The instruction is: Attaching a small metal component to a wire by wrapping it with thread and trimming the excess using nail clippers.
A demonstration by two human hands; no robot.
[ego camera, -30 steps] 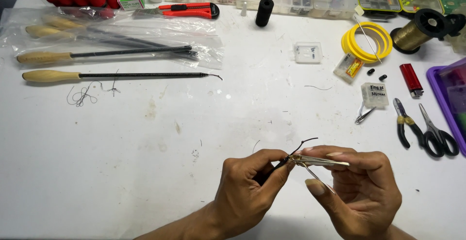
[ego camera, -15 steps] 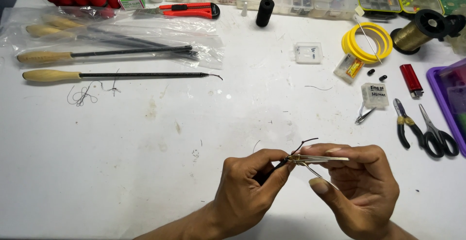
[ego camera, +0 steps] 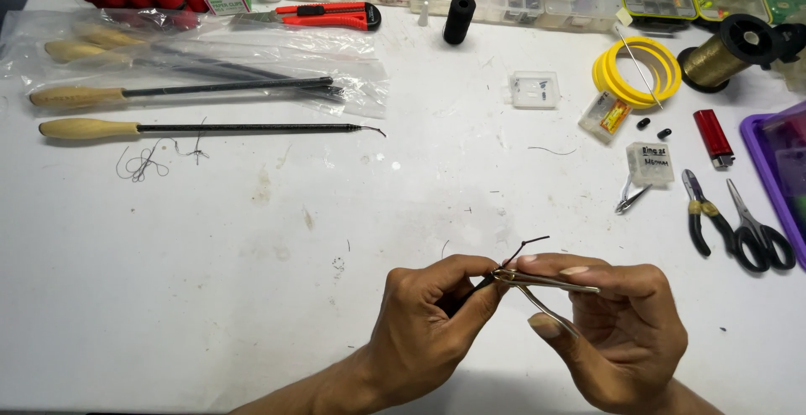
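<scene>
The left hand (ego camera: 428,331) pinches a small dark piece (ego camera: 485,281) between thumb and forefinger, fingers closed on it so the tip stays steady and points toward the other hand. The right hand (ego camera: 617,331) is closed around a slim metal tool (ego camera: 546,285), perhaps a clipper or fine tweezers, thumb on top and forefinger beneath, which suits squeezing it. Its nose meets the dark piece right at the left fingertips, and a thin black strand (ego camera: 527,245) curls up just above that meeting point. Both hands hang low over the white table (ego camera: 336,239), close together for control. Pliers (ego camera: 698,211) and scissors (ego camera: 760,229) lie well off beyond the right hand.
</scene>
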